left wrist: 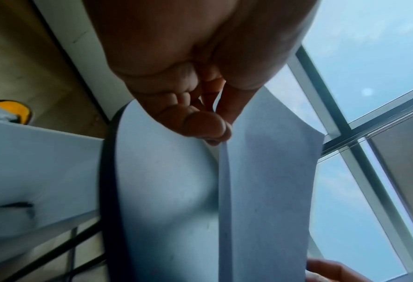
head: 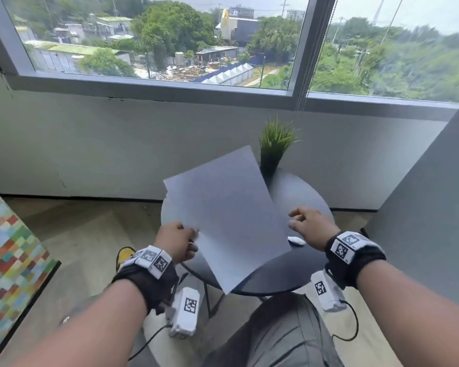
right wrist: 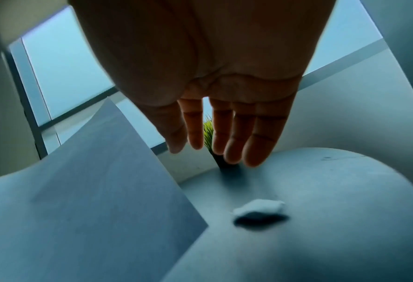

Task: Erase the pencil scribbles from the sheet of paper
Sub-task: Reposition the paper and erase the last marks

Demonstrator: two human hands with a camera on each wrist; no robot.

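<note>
A white sheet of paper (head: 228, 215) is lifted above the small round dark table (head: 302, 197), tilted, its face blank from here. My left hand (head: 182, 241) pinches the sheet's left edge between thumb and fingers; the left wrist view shows the pinch on the paper (left wrist: 268, 171) by my left hand (left wrist: 215, 131). My right hand (head: 302, 223) hovers just off the sheet's right edge with fingers straight, holding nothing. A small white eraser (head: 296, 241) lies on the table below the right hand; in the right wrist view the eraser (right wrist: 258, 207) sits under the straight fingers (right wrist: 224, 137).
A potted grass plant (head: 274, 147) stands at the table's far edge by the wall under the window. A colourful patterned panel (head: 8, 250) is at the left. My grey-trousered knee (head: 281, 335) is in front of the table.
</note>
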